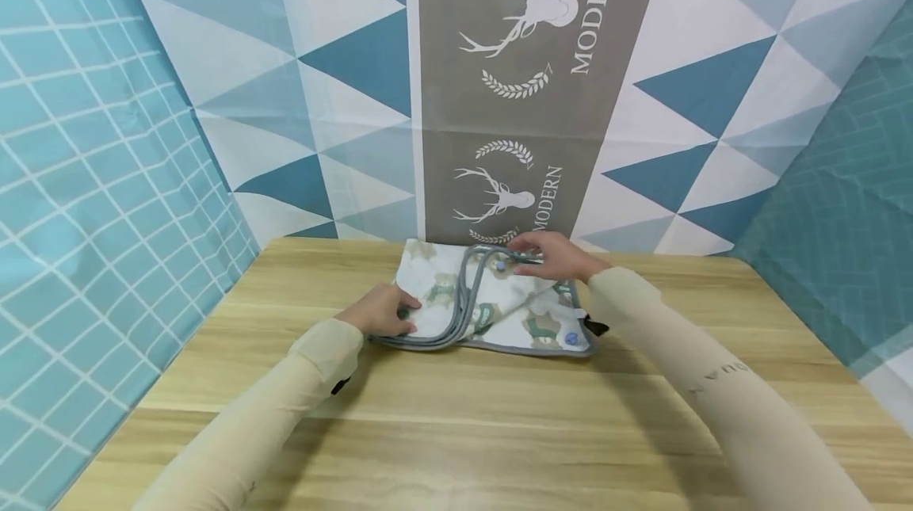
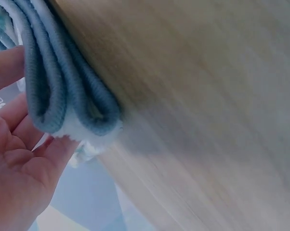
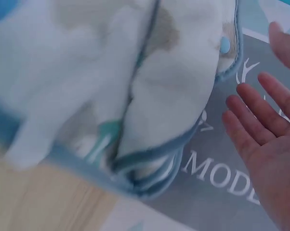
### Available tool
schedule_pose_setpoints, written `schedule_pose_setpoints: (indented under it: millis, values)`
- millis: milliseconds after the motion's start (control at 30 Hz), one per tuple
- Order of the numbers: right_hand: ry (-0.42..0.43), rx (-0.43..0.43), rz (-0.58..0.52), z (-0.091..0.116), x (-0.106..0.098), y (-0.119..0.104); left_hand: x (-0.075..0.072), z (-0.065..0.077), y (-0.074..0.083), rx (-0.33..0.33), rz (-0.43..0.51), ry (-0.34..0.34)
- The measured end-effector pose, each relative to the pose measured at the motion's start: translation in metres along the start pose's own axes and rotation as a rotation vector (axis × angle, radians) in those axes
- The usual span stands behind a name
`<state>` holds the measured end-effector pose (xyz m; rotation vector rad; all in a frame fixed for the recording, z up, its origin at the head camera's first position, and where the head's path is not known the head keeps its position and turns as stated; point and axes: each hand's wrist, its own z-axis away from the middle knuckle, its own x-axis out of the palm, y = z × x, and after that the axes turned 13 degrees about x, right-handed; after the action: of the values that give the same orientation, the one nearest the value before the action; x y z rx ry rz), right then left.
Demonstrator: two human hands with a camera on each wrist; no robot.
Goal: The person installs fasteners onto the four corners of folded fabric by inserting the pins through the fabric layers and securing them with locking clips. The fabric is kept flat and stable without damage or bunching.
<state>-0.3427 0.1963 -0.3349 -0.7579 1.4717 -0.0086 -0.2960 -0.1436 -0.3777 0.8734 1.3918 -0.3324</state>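
A folded white blanket, printed with brown and green bears and edged in grey-blue trim, lies on the wooden table. Its layered trim loops at the left end and shows as stacked folds of blanket in the left wrist view. My left hand holds that left end between thumb and fingers; some fingertips are hidden behind the cloth. Over the blanket's far right part is my right hand. In the right wrist view the right hand has extended fingers and stands apart from the blanket.
Blue snap buttons and a white tag show on the blanket's right side. Behind the wooden table stands a patterned backdrop with deer heads and triangles. A blue tiled sheet borders the left, a teal one the right.
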Motion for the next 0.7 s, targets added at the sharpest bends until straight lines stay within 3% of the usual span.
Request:
schedule_pose_setpoints:
  millis: [100, 267, 467, 700]
  values:
    - [-0.027, 0.022, -0.023, -0.019, 0.004, -0.004, -0.002, 0.001, 0.001, 0.001, -0.012, -0.011]
    - [-0.045, 0.043, -0.027, -0.032, 0.014, 0.001, 0.004, 0.003, 0.003, 0.002, 0.004, -0.008]
    - [0.036, 0.077, -0.06, -0.039, 0.024, 0.006, 0.005, 0.006, 0.007, -0.014, 0.015, 0.001]
    - [0.109, 0.135, -0.099, -0.038, 0.019, -0.001, 0.002, 0.009, 0.006, -0.009, 0.015, 0.014]
